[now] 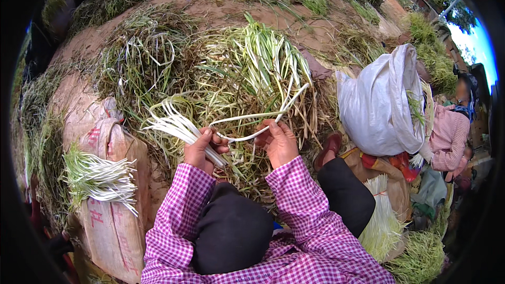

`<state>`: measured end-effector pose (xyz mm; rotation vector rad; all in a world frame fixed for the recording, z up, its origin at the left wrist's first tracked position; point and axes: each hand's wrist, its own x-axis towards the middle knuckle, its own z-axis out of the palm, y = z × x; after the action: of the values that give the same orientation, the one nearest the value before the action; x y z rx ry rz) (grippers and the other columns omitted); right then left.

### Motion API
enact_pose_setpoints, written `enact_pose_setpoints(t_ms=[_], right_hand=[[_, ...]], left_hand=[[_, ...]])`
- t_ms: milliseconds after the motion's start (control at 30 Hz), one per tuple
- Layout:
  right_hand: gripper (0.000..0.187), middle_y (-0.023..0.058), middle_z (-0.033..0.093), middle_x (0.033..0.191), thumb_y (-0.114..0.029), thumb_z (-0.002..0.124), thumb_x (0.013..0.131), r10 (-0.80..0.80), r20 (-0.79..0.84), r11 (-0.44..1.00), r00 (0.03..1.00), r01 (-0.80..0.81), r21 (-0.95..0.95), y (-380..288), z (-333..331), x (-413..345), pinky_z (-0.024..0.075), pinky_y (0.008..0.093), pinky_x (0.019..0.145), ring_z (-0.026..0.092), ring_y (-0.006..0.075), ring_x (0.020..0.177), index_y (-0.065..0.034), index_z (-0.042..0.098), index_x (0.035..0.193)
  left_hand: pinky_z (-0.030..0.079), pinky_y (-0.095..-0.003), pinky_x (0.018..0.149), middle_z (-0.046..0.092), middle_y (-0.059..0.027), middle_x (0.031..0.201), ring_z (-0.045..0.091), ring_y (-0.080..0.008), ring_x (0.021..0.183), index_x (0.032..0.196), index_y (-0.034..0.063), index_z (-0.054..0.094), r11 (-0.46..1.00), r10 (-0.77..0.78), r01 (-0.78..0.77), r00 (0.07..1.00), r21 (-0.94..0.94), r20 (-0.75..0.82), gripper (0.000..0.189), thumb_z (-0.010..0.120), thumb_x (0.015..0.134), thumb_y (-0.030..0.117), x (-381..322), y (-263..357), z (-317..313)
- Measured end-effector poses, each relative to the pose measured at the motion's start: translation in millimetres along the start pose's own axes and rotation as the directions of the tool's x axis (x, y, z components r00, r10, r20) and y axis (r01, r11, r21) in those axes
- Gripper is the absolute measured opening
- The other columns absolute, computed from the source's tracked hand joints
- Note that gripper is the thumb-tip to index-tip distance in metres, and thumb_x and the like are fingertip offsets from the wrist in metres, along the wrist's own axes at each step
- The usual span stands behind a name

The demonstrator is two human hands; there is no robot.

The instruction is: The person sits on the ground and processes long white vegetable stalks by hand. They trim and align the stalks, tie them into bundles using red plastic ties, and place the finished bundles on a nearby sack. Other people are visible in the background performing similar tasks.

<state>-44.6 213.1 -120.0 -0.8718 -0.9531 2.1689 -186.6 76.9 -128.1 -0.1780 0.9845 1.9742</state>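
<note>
My left hand [203,148] grips a bunch of peeled white stalks [177,121], like young scallions or garlic shoots, fanned out to the upper left. Between the thumb and fingers of my right hand [279,141] is a single pale stalk [252,136]. That stalk bends in a loop, and part of it touches my left fingers. Just beyond my hands lies a pile of unpeeled green-and-white stalks [262,57] on dry leaf litter. To my left, a heap of cleaned white stalks [102,177] rests on a packed woven sack [114,232] with red print.
A full white plastic sack [375,102] stands at the right, near a seated person in a checked shirt [447,136]. Below it lies a tied bundle of pale stalks [378,205]. Discarded leaves [146,59] cover much of the earth ground [221,12].
</note>
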Motion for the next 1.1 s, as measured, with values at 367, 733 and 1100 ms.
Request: enact_pose_setpoints(t_ms=[367,733,1100], right_hand=[[0.011,0.0053,0.061,0.074,-0.015,0.052,0.090,-0.257,-0.409,0.965,0.876,0.254,-0.065,-53,-71,27,0.0507,0.0299,0.042,0.059,0.0165,0.053,-0.0056,0.057,0.085],[0.007,0.0027,0.059,0.064,-0.006,0.063,0.080,-0.250,0.130,0.687,0.960,0.270,-0.674,-44,67,-3,0.0465,0.0211,0.046,0.055,0.0084,0.052,-0.0012,0.058,0.080],[0.025,0.0042,0.055,0.077,-0.013,0.063,0.080,0.075,0.625,0.796,0.777,0.330,-0.507,17,57,14,0.0466,0.0247,0.058,0.054,0.0108,0.067,-0.0036,0.046,0.095]], left_hand=[[0.047,-0.0320,0.036,0.051,-0.0095,0.059,0.057,-0.0243,0.051,0.093,-0.0009,0.049,0.969,0.003,0.066,0.960,0.236,-0.281,0.012,0.055,0.084,0.005,-11,31,-83],[0.053,-0.0246,0.053,0.064,-0.0111,0.096,0.062,-0.0159,0.080,0.104,-0.0016,0.061,0.593,0.391,-0.306,0.918,0.745,0.066,0.023,0.057,0.081,0.000,-14,24,-59],[0.053,-0.0312,0.047,0.059,-0.0105,0.079,0.063,-0.0236,0.069,0.098,0.0017,0.051,0.981,0.093,-0.123,0.976,0.148,0.195,0.022,0.060,0.084,0.017,-30,22,5]])
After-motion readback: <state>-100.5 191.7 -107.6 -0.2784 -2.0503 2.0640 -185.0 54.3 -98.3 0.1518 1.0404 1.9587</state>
